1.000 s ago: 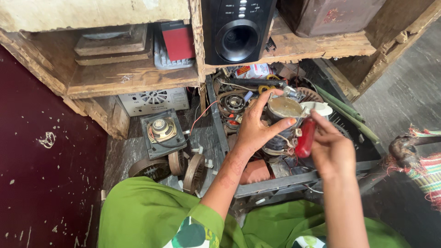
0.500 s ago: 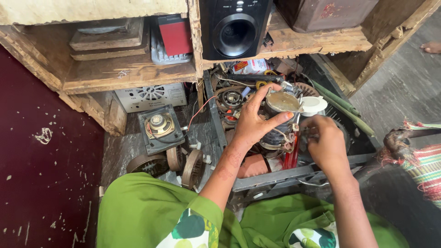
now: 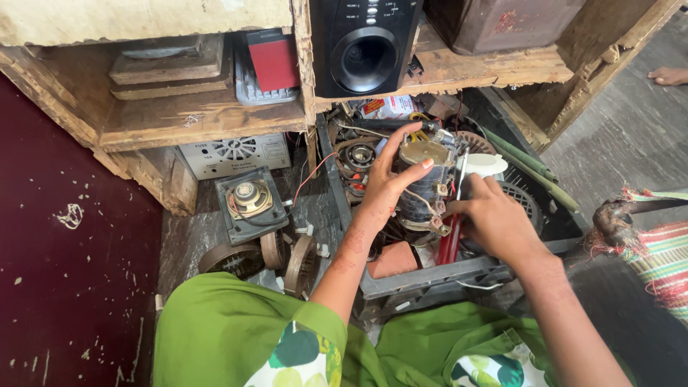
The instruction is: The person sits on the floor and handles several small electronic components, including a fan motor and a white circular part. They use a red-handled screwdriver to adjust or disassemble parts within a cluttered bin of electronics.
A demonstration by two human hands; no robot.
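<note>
My left hand (image 3: 387,185) grips a dark wound electric motor (image 3: 428,183) with a metal top, holding it upright over a black plastic crate (image 3: 430,276) full of parts. My right hand (image 3: 494,218) is closed around a red-handled tool (image 3: 450,242) whose shaft points up against the motor's right side. Wires trail from the motor down into the crate. A white round cap (image 3: 481,165) lies just behind the motor.
A black speaker box (image 3: 365,46) stands on a wooden shelf (image 3: 201,115) above. A small square speaker driver (image 3: 249,201) and round coils (image 3: 287,254) lie on the floor at left. A brick-coloured block (image 3: 393,259) sits in the crate. Another person's foot (image 3: 670,75) shows top right.
My right hand has lowered with the red-handled tool, now pointing up beside the motor's lower right side. The left hand keeps its hold on the motor.
</note>
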